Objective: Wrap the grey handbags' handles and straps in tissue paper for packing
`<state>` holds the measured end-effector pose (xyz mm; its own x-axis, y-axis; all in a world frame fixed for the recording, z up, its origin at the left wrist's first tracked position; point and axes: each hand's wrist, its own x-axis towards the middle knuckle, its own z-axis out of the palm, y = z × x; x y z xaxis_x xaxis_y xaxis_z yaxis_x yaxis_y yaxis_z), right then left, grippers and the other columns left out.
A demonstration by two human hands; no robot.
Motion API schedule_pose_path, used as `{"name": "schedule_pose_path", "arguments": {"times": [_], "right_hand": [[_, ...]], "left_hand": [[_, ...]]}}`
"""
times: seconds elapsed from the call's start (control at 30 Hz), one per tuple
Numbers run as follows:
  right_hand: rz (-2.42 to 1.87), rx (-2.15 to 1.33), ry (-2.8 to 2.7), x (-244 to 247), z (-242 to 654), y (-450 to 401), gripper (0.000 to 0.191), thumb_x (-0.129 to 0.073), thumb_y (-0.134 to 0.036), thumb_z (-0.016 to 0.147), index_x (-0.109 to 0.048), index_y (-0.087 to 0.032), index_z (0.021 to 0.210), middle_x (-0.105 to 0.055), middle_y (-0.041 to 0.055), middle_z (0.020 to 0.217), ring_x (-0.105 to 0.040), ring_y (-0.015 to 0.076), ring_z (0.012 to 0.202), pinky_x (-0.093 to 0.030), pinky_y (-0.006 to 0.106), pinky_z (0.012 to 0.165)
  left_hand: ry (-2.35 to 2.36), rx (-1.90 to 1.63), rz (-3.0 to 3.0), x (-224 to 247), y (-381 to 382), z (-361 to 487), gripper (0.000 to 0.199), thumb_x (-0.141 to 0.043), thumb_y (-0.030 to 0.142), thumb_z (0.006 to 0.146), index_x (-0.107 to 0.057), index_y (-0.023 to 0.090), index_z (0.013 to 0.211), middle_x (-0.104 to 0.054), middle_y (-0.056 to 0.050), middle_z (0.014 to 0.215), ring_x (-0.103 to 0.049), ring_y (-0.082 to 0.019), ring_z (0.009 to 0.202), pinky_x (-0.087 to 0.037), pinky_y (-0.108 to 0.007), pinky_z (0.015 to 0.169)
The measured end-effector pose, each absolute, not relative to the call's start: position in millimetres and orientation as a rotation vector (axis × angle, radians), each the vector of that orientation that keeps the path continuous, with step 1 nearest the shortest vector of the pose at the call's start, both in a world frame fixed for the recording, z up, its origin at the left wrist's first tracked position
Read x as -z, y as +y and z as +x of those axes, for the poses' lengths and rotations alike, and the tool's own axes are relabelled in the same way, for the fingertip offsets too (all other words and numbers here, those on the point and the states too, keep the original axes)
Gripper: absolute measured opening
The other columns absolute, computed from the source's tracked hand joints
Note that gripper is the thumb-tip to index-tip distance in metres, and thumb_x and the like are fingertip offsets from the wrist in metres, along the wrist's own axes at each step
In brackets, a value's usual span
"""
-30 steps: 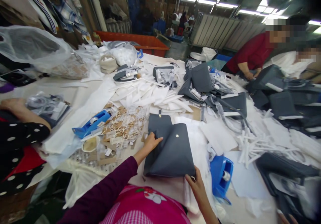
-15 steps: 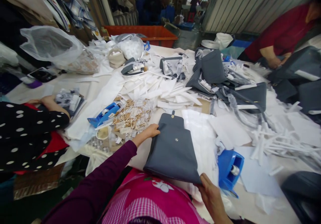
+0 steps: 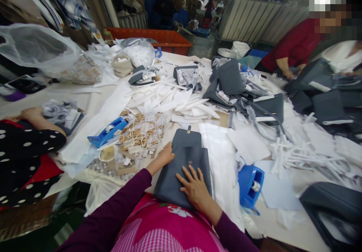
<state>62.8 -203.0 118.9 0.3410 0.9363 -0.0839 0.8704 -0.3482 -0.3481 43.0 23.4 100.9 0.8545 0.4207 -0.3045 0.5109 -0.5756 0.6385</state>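
A dark grey bag (image 3: 181, 152) lies flat at the table's near edge, its flap with a small metal clasp pointing away from me. My left hand (image 3: 164, 157) grips the bag's left edge near the flap, fingers closed round it. Spread flat on the bag's front, below a small metal stud, is my right hand (image 3: 195, 188). Tags with strings (image 3: 144, 133) are heaped to the left of the bag. White sheeting (image 3: 222, 161) lies just to its right.
Blue tape dispensers stand at left (image 3: 109, 131) and right (image 3: 251, 188). Beyond the bag are white paper strips (image 3: 158, 99) and more grey bags (image 3: 230, 78). A person in a polka-dot sleeve (image 3: 31, 141) works at left, others at back right. An orange bin (image 3: 158, 39) stands behind.
My right hand has left the bag's lower right corner and now lies spread on its front. The bag lies flatter. My left hand still holds its edge. The view has shifted right.
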Motion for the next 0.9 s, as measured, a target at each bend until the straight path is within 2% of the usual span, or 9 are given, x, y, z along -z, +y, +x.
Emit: {"name": "schedule_pose_path", "arguments": {"times": [0.07, 0.17, 0.23, 0.3, 0.37, 0.47, 0.57, 0.7, 0.9], "right_hand": [[-2.286, -0.5, -1.696, -107.9, 61.2, -186.6, 0.054, -0.055, -0.034, 0.091, -0.037, -0.043, 0.141, -0.035, 0.0028, 0.151, -0.027, 0.0332, 0.138, -0.014, 0.065, 0.109], [-2.132, -0.564, -1.729, -101.7, 66.7, -178.8, 0.052, -0.06, -0.032, 0.089, -0.044, -0.043, 0.137, -0.045, 0.0005, 0.143, -0.033, 0.0298, 0.134, -0.012, 0.064, 0.111], [-2.04, -0.573, -1.671, -102.6, 74.1, -180.3, 0.04, -0.058, -0.025, 0.089, -0.056, -0.038, 0.127, -0.055, 0.0005, 0.131, -0.042, 0.0249, 0.126, -0.025, 0.054, 0.111], [-2.073, -0.474, -1.482, -102.7, 83.1, -185.1, 0.031, -0.051, -0.015, 0.089, -0.065, -0.027, 0.114, -0.06, 0.0042, 0.121, -0.049, 0.0209, 0.115, -0.039, 0.041, 0.103], [-2.233, -0.26, -1.228, -100.3, 92.4, -191.9, 0.031, -0.046, -0.007, 0.086, -0.066, -0.02, 0.107, -0.057, 0.0091, 0.12, -0.048, 0.0222, 0.115, -0.042, 0.039, 0.1], [-2.441, -0.018, -0.959, -92.8, 104.7, -201.8, 0.038, -0.05, -0.011, 0.082, -0.059, -0.017, 0.118, -0.043, 0.0134, 0.136, -0.036, 0.0312, 0.126, -0.035, 0.053, 0.103], [-2.388, -0.041, -0.856, -84.0, 112.9, -207.7, 0.047, -0.051, -0.019, 0.081, -0.05, -0.018, 0.128, -0.031, 0.0134, 0.144, -0.032, 0.0325, 0.13, -0.036, 0.054, 0.103], [-2.292, -0.101, -0.817, -74.9, 117.9, -210.3, 0.047, -0.05, -0.022, 0.081, -0.05, -0.019, 0.127, -0.029, 0.0123, 0.145, -0.029, 0.0311, 0.133, -0.033, 0.052, 0.107], [-2.315, -0.147, -0.8, -71.7, 119.5, -211.9, 0.046, -0.051, -0.02, 0.08, -0.052, -0.016, 0.126, -0.027, 0.0125, 0.145, -0.027, 0.0298, 0.134, -0.03, 0.049, 0.11]], "left_hand": [[0.667, -0.004, 2.338, -105.7, 4.5, 45.0, 0.057, -0.043, 0.001, 0.07, -0.043, 0.011, 0.126, -0.046, -0.018, 0.121, -0.042, -0.03, 0.118, -0.035, -0.046, 0.099], [0.246, -0.121, 2.267, -99.8, -17.4, 49.0, 0.059, -0.039, -0.005, 0.066, -0.053, 0.018, 0.119, -0.049, -0.011, 0.12, -0.043, -0.023, 0.117, -0.038, -0.038, 0.1], [0.11, -0.039, 2.093, -86.8, -22.9, 50.9, 0.049, -0.039, -0.005, 0.064, -0.061, 0.017, 0.102, -0.054, -0.006, 0.105, -0.052, -0.017, 0.101, -0.045, -0.03, 0.089], [0.194, 0.005, 1.992, -72.0, -22.8, 51.3, 0.036, -0.041, -0.004, 0.066, -0.062, 0.015, 0.089, -0.053, -0.004, 0.093, -0.054, -0.014, 0.085, -0.048, -0.028, 0.079], [0.273, -0.021, 1.972, -61.5, -20.8, 50.5, 0.027, -0.046, -0.001, 0.069, -0.063, 0.014, 0.084, -0.052, -0.003, 0.089, -0.053, -0.013, 0.08, -0.047, -0.027, 0.077], [0.269, -0.04, 1.963, -57.6, -21.3, 49.5, 0.021, -0.054, 0.0, 0.069, -0.064, 0.014, 0.082, -0.052, -0.003, 0.09, -0.052, -0.013, 0.081, -0.046, -0.026, 0.078], [0.292, -0.038, 1.97, -60.3, -27.7, 50.7, 0.014, -0.061, 0.002, 0.069, -0.064, 0.014, 0.076, -0.051, -0.004, 0.09, -0.051, -0.014, 0.081, -0.046, -0.027, 0.077], [0.338, -0.046, 2.006, -61.4, -38.7, 54.4, 0.007, -0.067, 0.009, 0.073, -0.063, 0.014, 0.073, -0.051, -0.004, 0.09, -0.05, -0.015, 0.083, -0.045, -0.029, 0.08], [0.433, -0.005, 2.133, -60.0, -47.6, 60.9, 0.015, -0.069, 0.015, 0.076, -0.059, 0.014, 0.065, -0.05, -0.007, 0.089, -0.049, -0.022, 0.092, -0.042, -0.037, 0.088]]}}
